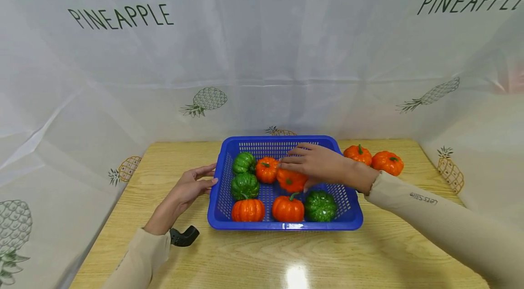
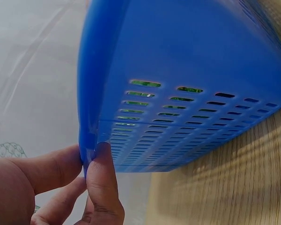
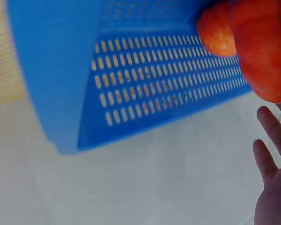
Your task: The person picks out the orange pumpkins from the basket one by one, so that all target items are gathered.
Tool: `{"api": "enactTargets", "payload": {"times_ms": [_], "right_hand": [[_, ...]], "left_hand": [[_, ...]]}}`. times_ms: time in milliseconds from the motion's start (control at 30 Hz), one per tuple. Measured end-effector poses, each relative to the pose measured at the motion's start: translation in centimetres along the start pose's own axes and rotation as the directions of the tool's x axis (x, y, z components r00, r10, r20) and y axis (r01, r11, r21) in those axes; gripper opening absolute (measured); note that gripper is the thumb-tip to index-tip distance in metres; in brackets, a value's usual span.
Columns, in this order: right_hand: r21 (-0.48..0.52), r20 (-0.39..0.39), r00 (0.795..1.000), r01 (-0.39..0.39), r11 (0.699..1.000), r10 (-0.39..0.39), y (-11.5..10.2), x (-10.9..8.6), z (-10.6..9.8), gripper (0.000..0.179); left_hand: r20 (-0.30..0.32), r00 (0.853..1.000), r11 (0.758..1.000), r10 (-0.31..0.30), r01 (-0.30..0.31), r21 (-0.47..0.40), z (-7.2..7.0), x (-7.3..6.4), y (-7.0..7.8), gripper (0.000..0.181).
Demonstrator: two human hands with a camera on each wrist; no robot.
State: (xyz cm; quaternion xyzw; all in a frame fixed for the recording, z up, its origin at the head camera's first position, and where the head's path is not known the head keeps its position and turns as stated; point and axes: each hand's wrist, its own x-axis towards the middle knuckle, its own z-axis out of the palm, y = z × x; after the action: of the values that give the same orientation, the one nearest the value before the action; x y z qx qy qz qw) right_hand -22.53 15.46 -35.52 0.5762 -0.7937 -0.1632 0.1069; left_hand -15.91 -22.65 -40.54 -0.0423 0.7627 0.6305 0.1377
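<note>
A blue plastic basket (image 1: pixel 285 225) with slotted walls holds several small orange and green pumpkins. My left hand (image 1: pixel 190 187) pinches its left rim between thumb and fingers; the left wrist view shows the grip on the blue rim (image 2: pixel 90 93). Over the inside of the basket, my right hand (image 1: pixel 315 161) holds an orange pumpkin (image 1: pixel 289 181), thumb below and fingers above. Beside it lies a smaller orange pumpkin (image 1: pixel 267 169). Two green pumpkins (image 1: pixel 244 185) line the left side. Along the front are two orange pumpkins (image 1: pixel 248 210) and a green pumpkin (image 1: pixel 321 206).
Two orange pumpkins (image 1: pixel 387 163) lie on the wooden table (image 1: pixel 262 257) behind the right forearm, outside the basket. A pale sheet with pineapple prints (image 1: pixel 262 52) hangs behind the table. A black curved device (image 1: pixel 185 236) sits at the left wrist.
</note>
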Motion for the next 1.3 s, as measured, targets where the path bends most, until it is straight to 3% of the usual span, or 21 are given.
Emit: {"api": "enactTargets", "payload": {"times_ms": [267,533,733,1000,1100,1300], "right_hand": [[0.077,-0.101,0.992,-0.069,0.995,0.077,0.6,-2.8,-0.7,0.091],[0.05,-0.22,0.971,-0.09,0.995,0.099,0.8,-5.3,-0.3,0.093],[0.059,-0.347,0.93,-0.102,0.993,0.117,0.5,-7.2,0.3,0.091],[0.073,-0.462,0.868,-0.17,0.983,0.185,0.5,-9.6,1.0,0.085],[0.102,-0.484,0.847,-0.194,0.976,0.219,0.5,-10.6,1.3,0.085],[0.169,-0.479,0.825,-0.25,0.953,0.301,0.3,-12.9,1.8,0.085]], "left_hand": [[0.005,1.0,1.0,0.003,-0.003,0.003,-0.1,0.0,-0.1,0.057],[0.004,1.0,1.0,0.003,-0.003,-0.002,-0.1,-0.1,-0.1,0.057],[0.01,1.0,1.0,0.004,-0.004,-0.006,-0.2,-0.1,-0.1,0.057],[0.022,1.0,1.0,-0.002,0.002,0.01,-0.2,0.2,0.0,0.059],[0.023,1.0,1.0,-0.003,0.003,0.011,-0.2,0.2,0.1,0.059],[0.018,1.0,1.0,-0.009,0.009,0.011,-0.1,0.1,0.2,0.058]]}}
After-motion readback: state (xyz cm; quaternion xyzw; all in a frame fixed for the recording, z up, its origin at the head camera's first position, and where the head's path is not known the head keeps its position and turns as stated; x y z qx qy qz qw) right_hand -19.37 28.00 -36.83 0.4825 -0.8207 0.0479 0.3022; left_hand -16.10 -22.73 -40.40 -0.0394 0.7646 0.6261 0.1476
